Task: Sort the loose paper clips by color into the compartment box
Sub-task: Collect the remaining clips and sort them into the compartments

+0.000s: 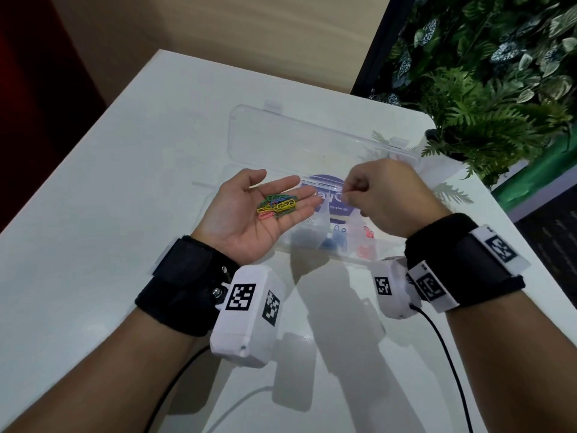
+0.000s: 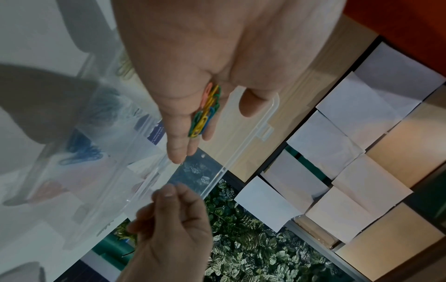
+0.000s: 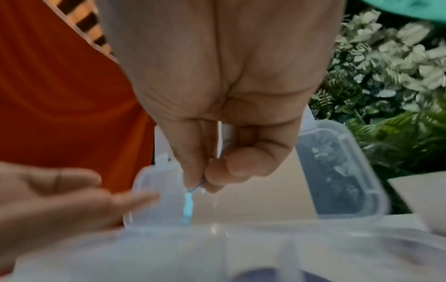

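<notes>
The right hand pinches one thin clip between thumb and forefinger, the other fingers curled in; it looks blue in the right wrist view, but it is too small and blurred to be sure. That grip hangs over the box, above its middle part, with the clip's long axis hanging roughly downward toward the compartments. In the head view blue clips lie in a compartment at about 7 o'clock from the pinch, and red clips at about 5 o'clock, so the drop turns on a short move down and toward the person. The left hand lies palm up and flat at 9 o'clock from the right hand, its fingertips near the pinch, carrying the loose pile of clips in green, yellow, blue and pink. The open lid lies flat at 12 o'clock on the worktop, leaving the box clear from above; the thin dividers are the only edges to mind.
</notes>
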Demonstrator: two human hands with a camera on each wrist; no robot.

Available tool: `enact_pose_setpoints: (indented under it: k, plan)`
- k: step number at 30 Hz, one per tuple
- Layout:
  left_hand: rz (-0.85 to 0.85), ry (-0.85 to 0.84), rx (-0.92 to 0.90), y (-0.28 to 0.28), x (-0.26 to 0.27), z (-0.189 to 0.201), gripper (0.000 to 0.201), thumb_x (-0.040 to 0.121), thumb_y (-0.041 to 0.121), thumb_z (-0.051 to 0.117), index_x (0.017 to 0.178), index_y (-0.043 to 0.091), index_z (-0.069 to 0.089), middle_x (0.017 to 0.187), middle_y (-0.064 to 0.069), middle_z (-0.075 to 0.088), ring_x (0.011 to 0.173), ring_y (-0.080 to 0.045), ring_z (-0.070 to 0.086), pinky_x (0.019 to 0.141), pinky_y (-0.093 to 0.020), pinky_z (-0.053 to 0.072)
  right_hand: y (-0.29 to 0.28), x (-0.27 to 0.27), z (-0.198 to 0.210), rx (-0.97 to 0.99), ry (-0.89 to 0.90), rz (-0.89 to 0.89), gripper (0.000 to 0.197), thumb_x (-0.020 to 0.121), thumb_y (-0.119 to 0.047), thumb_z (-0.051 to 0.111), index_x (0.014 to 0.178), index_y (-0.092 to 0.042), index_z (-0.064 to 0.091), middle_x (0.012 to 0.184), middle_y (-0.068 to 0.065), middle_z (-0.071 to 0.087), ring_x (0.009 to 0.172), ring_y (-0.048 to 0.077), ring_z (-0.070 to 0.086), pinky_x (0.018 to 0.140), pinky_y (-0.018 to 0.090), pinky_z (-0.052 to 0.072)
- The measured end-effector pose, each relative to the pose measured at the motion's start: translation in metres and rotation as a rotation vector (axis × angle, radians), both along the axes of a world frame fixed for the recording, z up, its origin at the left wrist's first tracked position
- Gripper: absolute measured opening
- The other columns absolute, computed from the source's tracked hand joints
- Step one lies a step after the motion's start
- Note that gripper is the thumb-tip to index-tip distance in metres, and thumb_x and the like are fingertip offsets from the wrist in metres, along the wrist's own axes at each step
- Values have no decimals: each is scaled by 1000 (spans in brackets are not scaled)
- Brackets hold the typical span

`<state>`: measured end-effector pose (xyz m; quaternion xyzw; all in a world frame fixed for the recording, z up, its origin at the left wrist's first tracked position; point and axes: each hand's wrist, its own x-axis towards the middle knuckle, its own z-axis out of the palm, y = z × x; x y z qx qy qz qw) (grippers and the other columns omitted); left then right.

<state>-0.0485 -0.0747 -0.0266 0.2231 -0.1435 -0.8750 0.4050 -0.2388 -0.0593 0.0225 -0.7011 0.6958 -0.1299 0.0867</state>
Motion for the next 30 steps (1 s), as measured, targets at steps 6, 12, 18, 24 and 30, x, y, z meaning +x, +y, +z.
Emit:
enact_pose_setpoints:
  k: [6, 12, 18, 24, 30]
  plan:
    - [-19, -1, -2, 4, -4, 0, 46, 96, 24, 36, 121, -11, 52, 121, -33, 59, 112, -47, 58, 90, -50, 50, 4, 9, -12, -17, -22, 8, 6, 84, -18, 64, 86, -18, 70, 85, -2, 67, 74, 14, 59, 65, 19, 42]
    - [-72, 10, -54, 7, -7, -1, 45, 92, 14, 30, 107, -15, 61, 106, -26, 64, 91, -30, 65, 88, -43, 53, 6, 38, 0, 7, -45, 254, 16, 84, -23, 63, 96, -23, 73, 87, -1, 61, 82, 13, 55, 76, 31, 45]
    - [-88, 30, -52, 7, -9, -8, 49, 94, 14, 27, 80, -9, 67, 78, -15, 66, 67, -22, 65, 98, -45, 47, 4, 45, 2, 71, 40, 259, 11, 84, -21, 65, 92, -19, 73, 91, 1, 64, 85, 17, 58, 78, 37, 49]
    - [-86, 22, -67, 8, -9, -6, 45, 93, 14, 30, 90, -11, 67, 93, -20, 67, 90, -28, 62, 101, -48, 44, 2, 42, 4, 45, 20, 228, 9, 85, -20, 62, 88, -20, 71, 81, -3, 66, 77, 15, 57, 68, 29, 47]
    - [-71, 34, -65, 9, -10, -3, 30, 91, 11, 34, 96, -8, 56, 102, -24, 60, 107, -37, 55, 91, -52, 49, 2, 40, 4, 52, -26, 227, 17, 85, -12, 56, 93, -20, 70, 80, -4, 68, 72, 11, 57, 64, 26, 46]
